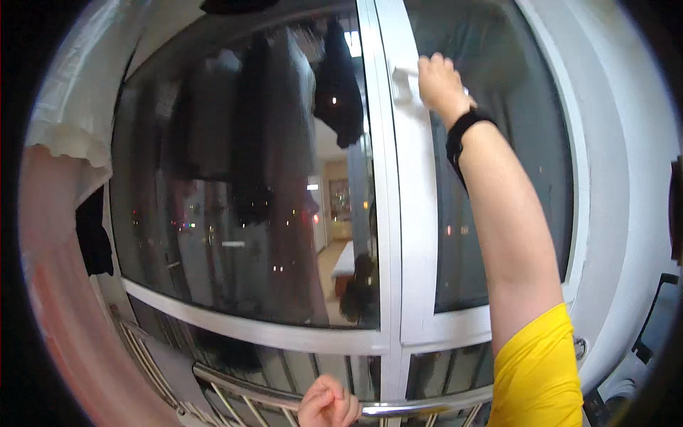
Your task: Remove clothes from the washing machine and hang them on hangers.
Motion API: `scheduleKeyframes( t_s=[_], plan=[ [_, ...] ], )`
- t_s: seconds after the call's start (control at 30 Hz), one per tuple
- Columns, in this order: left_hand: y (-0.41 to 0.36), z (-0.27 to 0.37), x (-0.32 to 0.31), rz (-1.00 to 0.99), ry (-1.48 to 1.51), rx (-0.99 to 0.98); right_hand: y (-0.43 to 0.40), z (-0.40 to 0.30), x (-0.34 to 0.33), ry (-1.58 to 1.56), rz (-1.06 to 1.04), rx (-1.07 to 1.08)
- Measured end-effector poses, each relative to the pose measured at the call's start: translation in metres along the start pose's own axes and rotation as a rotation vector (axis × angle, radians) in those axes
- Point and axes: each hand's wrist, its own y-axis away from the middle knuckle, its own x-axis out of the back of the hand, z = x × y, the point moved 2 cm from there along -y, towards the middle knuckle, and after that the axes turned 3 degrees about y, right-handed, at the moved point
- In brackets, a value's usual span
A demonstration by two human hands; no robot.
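My right hand reaches up to the white window handle on the white frame of the right-hand window sash. Its fingers are curled around the handle's lever, which they mostly hide. A black band circles that wrist, and a yellow sleeve covers the upper arm. Low in the view, my left hand is curled at the metal railing; whether it grips the rail cannot be told. The large left pane reflects hanging clothes and a lit room.
A pink and white garment or cloth hangs at the far left, beside a dark cloth. The metal railing runs across below the window. At the lower right stands a white appliance, partly cut off, near the pale wall.
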Motion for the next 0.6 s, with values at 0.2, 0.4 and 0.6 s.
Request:
scheduleKeyframes(
  t_s=[0.2,0.4,0.6],
  plan=[
    [0.014,0.011,0.014,0.030,0.003,0.024,0.005,-0.001,0.019,0.195,0.065,0.068],
    [0.024,0.012,0.032,0.099,0.015,0.034,0.011,-0.010,-0.002,-0.140,0.175,-0.246],
    [0.019,0.008,0.030,0.010,0.042,0.050,0.000,-0.001,-0.014,-0.297,-0.006,-0.153]
  ],
)
